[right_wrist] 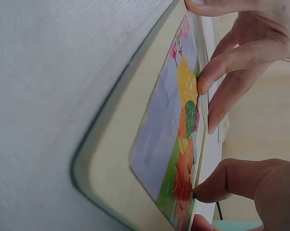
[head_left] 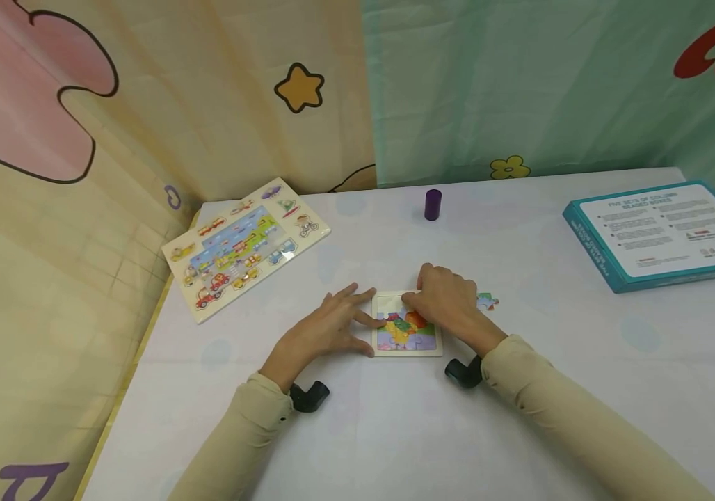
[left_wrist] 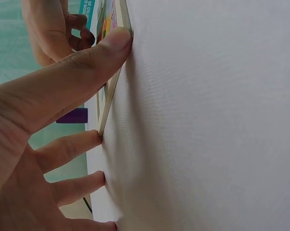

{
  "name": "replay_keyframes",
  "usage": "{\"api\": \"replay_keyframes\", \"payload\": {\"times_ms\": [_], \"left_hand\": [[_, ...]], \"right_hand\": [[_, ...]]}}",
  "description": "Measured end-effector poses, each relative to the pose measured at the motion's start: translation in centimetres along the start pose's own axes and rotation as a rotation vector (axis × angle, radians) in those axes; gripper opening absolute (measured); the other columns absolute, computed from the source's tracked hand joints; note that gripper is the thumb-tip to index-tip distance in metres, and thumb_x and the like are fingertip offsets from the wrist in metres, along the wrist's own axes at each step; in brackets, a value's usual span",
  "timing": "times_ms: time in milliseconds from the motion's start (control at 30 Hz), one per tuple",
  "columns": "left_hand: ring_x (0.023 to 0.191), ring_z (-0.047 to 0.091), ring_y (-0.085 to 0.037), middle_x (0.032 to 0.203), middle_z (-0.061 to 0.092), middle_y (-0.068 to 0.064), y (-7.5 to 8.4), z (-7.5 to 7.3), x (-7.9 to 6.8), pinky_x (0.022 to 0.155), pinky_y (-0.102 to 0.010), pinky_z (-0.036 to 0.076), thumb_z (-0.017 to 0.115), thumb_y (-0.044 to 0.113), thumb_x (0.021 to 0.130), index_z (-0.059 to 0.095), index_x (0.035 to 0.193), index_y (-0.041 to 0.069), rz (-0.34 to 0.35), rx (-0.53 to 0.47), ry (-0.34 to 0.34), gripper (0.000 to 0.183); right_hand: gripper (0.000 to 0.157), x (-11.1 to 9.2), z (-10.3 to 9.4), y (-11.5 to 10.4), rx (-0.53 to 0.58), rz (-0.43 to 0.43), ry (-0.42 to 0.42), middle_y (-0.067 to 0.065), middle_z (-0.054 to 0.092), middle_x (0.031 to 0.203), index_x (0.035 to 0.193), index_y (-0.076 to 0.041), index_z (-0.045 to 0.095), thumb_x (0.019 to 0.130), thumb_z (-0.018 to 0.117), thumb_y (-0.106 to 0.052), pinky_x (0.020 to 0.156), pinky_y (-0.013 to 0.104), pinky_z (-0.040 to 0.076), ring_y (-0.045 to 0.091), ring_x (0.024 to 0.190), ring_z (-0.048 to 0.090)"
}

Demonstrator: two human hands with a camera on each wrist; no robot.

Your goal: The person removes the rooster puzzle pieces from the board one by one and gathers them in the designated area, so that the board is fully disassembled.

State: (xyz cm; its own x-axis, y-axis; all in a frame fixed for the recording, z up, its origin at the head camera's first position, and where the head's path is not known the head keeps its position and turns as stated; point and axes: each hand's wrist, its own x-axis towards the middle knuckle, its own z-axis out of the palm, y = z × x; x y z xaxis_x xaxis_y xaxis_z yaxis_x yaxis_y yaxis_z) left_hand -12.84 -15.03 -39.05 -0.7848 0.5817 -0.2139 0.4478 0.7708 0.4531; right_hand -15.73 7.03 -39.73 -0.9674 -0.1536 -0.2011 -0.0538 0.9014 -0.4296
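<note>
A small jigsaw puzzle (head_left: 404, 339) in a pale wooden frame (head_left: 407, 353) lies on the table, its pieces showing a yellow, green and red picture. Cream backing shows in its far left part. My left hand (head_left: 335, 323) spreads its fingers along the left side, thumb at the near corner, one finger reaching over the picture. My right hand (head_left: 448, 299) bends over the far right part with curled fingers. Its thumb (right_wrist: 214, 185) meets the picture close to the red area. I cannot tell whether a piece is between its fingertips. A loose puzzle piece (head_left: 487, 301) lies just right of that hand.
A larger vehicle puzzle board (head_left: 245, 250) lies at the back left. Toward the back stands a purple cylinder (head_left: 432, 205). A teal-edged box (head_left: 664, 233) occupies the right side. Patterned curtains (head_left: 307, 139) hang behind the white table (head_left: 357, 431).
</note>
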Motion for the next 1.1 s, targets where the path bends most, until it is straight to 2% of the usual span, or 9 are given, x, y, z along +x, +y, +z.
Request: {"api": "replay_keyframes", "payload": {"times_ms": [200,433,667,933,1100], "left_hand": [[0.147,0.019,-0.038,0.154,0.038,-0.009,0.1,0.1,0.0,0.108,-0.070,0.019,0.088,0.034,0.070,0.073,0.119,0.023,0.021,-0.008,0.001,0.052],[0.146,0.020,-0.040,0.154,0.039,-0.010,0.1,0.1,-0.1,0.106,-0.071,0.021,0.088,0.035,0.069,0.073,0.118,0.023,0.032,0.014,0.015,0.052],[0.145,0.022,-0.042,0.154,0.040,-0.010,0.0,0.2,-0.1,0.106,-0.071,0.022,0.088,0.035,0.069,0.073,0.117,0.023,0.020,0.016,0.018,0.052],[0.145,0.023,-0.041,0.154,0.040,-0.009,0.1,0.2,-0.2,0.106,-0.071,0.024,0.087,0.038,0.070,0.073,0.118,0.024,0.012,0.039,0.012,0.052],[0.146,0.022,-0.039,0.154,0.040,-0.008,0.2,0.0,-0.3,0.106,-0.070,0.024,0.087,0.038,0.070,0.073,0.118,0.024,0.022,0.047,0.019,0.052]], "right_hand": [[0.029,0.0,0.1,0.0,-0.012,0.005,0.006,0.005,0.058,0.075,0.091,-0.005,0.060,0.083,0.063,-0.033,0.061,0.041,0.046,0.023,0.064,0.056],[0.017,-0.2,-0.1,0.6,-0.008,0.013,0.017,0.005,0.059,0.072,0.088,-0.008,0.061,0.084,0.059,-0.025,0.060,0.040,0.046,0.023,0.064,0.056],[0.029,-0.4,-0.4,0.2,-0.034,0.005,-0.015,0.006,0.060,0.077,0.096,-0.004,0.061,0.086,0.060,-0.031,0.061,0.040,0.047,0.024,0.067,0.056],[0.033,-0.1,-0.2,-0.6,-0.071,0.041,-0.055,0.008,0.058,0.078,0.094,-0.002,0.056,0.082,0.059,-0.033,0.070,0.047,0.047,0.029,0.068,0.057],[0.035,0.3,-0.2,-1.2,-0.108,0.058,-0.063,0.010,0.057,0.077,0.091,-0.002,0.054,0.081,0.059,-0.035,0.071,0.047,0.047,0.031,0.068,0.058]]}}
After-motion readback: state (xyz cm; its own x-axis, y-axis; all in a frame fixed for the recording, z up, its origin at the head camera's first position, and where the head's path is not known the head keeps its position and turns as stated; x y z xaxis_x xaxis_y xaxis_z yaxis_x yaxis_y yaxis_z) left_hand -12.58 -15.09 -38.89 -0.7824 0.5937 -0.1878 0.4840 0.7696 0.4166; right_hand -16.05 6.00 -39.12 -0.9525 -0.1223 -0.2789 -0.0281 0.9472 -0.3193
